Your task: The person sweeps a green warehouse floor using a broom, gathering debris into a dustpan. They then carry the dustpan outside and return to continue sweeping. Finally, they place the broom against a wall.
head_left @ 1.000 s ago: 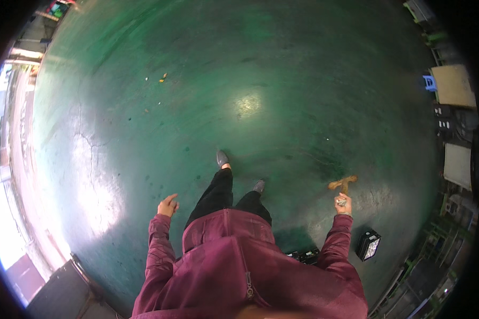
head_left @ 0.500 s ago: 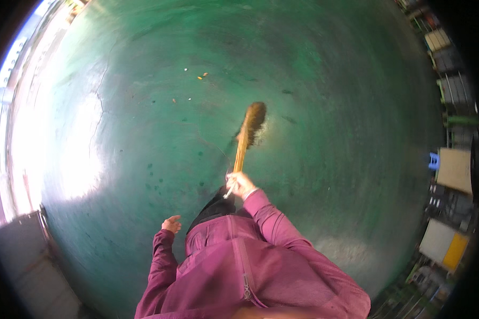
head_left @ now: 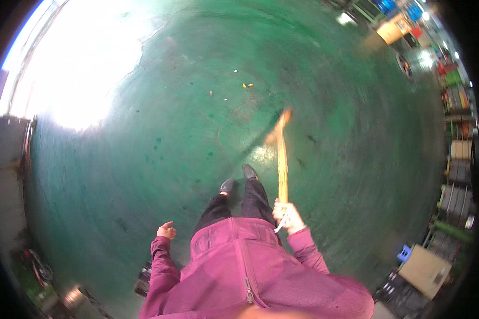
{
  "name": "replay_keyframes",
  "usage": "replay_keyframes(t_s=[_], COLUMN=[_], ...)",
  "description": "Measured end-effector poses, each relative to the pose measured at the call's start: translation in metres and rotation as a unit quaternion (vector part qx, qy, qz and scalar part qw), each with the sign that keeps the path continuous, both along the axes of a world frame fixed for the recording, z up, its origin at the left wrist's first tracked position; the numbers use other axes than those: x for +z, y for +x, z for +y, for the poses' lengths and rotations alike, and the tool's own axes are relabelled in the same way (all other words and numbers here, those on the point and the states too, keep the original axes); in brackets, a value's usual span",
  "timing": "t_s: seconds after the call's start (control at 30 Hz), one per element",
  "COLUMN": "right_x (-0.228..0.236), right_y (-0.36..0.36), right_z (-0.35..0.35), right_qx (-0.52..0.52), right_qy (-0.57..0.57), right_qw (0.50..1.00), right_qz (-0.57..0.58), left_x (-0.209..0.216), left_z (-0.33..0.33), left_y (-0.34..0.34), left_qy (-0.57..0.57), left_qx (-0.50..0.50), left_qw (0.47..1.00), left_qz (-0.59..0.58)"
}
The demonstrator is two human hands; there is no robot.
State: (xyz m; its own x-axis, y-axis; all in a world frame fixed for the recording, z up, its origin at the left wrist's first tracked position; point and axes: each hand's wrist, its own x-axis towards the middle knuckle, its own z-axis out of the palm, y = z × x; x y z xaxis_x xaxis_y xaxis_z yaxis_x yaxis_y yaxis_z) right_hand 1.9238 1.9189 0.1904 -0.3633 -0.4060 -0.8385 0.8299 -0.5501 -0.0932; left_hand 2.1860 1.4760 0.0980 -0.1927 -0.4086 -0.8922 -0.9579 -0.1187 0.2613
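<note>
My right hand (head_left: 287, 216) is closed round the pale yellow handle of a broom (head_left: 282, 170). A white cord hangs from the handle's end beside the fingers. The broom points away from me; its orange-brown head lies at the far end, small and blurred. Over the green floor to the left, my left hand (head_left: 166, 230) hangs by my side with nothing in it, its fingers loosely bent and partly apart. Beyond the broom lie a few small yellow bits (head_left: 245, 85) and white specks (head_left: 236, 70).
My shoes (head_left: 249, 171) stand on the green floor (head_left: 186, 138). Along the right side are shelves, a blue stool (head_left: 404, 253) and a cardboard-coloured board (head_left: 426, 271). A grey panel (head_left: 4, 175) stands at the left. Bright light glares at the upper left.
My view has turned to the right. The right hand and broom have moved to the right and nearer my side. The broom's brown bristles, plain before, are now hardly visible.
</note>
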Motion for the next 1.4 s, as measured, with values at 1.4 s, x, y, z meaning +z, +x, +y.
replay_keyframes(t_s=[1.4], right_x=[-0.077], right_y=[-0.175], right_z=[-0.079], right_qx=[0.786], right_qy=[0.008], right_qw=[0.618], right_qz=[-0.028], left_x=[0.014], left_z=[0.361], left_y=[0.03], left_qy=[0.019], left_qx=[0.419], left_qw=[0.908], left_qz=[0.007])
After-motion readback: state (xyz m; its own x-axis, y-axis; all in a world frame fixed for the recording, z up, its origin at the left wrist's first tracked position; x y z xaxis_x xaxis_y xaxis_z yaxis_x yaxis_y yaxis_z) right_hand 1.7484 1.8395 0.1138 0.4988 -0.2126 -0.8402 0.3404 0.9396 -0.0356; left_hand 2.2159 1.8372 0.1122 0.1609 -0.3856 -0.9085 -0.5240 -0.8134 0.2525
